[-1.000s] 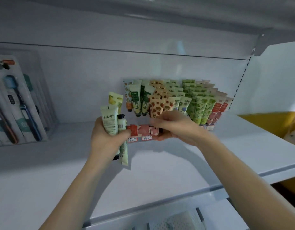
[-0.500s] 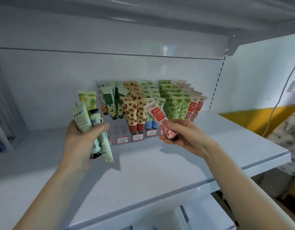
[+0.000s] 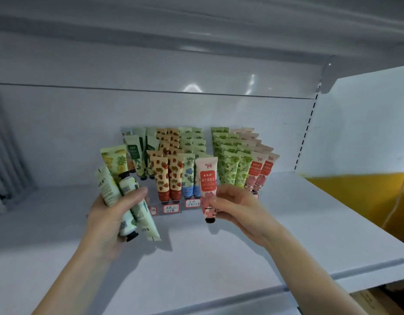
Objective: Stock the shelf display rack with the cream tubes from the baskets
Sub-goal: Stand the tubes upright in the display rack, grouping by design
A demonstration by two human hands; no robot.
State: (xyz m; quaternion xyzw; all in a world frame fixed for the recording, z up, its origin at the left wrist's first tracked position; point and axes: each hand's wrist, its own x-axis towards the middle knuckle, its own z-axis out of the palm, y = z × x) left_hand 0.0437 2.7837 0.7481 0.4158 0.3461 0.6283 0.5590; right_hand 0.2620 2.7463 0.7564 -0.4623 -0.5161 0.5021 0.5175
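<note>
A clear display rack (image 3: 171, 209) with price labels stands at the back of the white shelf (image 3: 219, 258), filled with rows of cream tubes (image 3: 232, 169) standing cap down. My right hand (image 3: 237, 206) pinches a pink tube with a red label (image 3: 207, 180), upright and cap down, just in front of the rack's middle. My left hand (image 3: 110, 219) grips a bunch of several green and yellow tubes (image 3: 119, 185) left of the rack, some pointing up and some down.
At the far left edge stands a clear holder with packaged items (image 3: 5, 169). A shelf bracket (image 3: 328, 73) and a slotted upright (image 3: 306, 135) sit at the right. A yellow wall (image 3: 355, 201) and a cardboard box (image 3: 373, 301) show beyond and below the shelf.
My right hand came away from the rack front holding the pink tube, then turned it upright and raised it before the rack. The camera view shifted right. My left hand kept its bunch.
</note>
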